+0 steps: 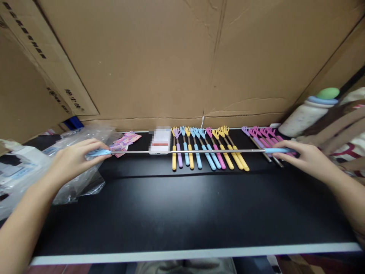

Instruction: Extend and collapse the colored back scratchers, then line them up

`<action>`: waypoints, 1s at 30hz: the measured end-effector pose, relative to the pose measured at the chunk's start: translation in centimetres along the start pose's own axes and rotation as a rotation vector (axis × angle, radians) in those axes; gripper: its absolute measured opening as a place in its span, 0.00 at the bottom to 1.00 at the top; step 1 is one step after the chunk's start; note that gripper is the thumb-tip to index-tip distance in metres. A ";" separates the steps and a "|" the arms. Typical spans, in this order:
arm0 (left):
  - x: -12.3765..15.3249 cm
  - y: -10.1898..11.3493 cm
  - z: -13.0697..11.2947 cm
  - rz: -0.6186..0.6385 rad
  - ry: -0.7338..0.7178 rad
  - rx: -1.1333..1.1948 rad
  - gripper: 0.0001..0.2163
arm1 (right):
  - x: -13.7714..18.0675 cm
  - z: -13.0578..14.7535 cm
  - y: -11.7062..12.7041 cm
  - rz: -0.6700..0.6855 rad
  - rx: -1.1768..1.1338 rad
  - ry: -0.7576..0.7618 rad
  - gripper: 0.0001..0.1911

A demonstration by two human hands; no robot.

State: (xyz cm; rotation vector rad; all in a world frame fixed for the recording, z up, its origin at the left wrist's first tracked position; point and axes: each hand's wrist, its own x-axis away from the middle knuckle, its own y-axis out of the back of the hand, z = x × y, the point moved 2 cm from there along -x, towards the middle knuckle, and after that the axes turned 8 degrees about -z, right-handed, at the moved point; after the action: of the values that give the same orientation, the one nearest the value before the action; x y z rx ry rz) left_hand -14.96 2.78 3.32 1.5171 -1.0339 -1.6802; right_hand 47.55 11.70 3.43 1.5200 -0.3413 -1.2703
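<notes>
A telescopic back scratcher with a thin metal rod stretches level across the view, pulled out long. My left hand is closed on its light blue claw end, and my right hand grips the light blue handle at the other end. Behind the rod, several collapsed back scratchers in yellow, purple, blue and pink lie side by side, claws toward the cardboard. Close to my right hand is another group of pink and purple back scratchers, partly hidden by that hand.
Clear plastic bags lie at the left near a white bottle. Pink printed cards and a partly blurred phone-like item rest at the back of the black table. A white tumbler leans at right. Cardboard walls the back.
</notes>
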 end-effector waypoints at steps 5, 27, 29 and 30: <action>0.0 -0.2 0.2 0.005 -0.020 -0.014 0.19 | 0.0 0.1 0.1 -0.007 0.004 -0.016 0.25; -0.2 -0.8 0.3 0.289 0.064 0.236 0.22 | 0.0 0.8 -0.2 0.175 -0.097 -0.145 0.27; -0.2 -0.5 0.1 0.300 0.089 0.288 0.22 | 0.0 0.7 -0.1 0.187 -0.103 -0.168 0.28; -0.2 -0.3 0.0 0.301 0.100 0.310 0.21 | 0.0 0.7 -0.1 0.186 -0.106 -0.172 0.28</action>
State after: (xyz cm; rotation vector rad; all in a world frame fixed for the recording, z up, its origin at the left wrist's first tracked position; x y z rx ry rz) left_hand -14.88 3.10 3.14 1.5253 -1.4379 -1.2677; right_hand 46.92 11.32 3.44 1.2621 -0.5076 -1.2532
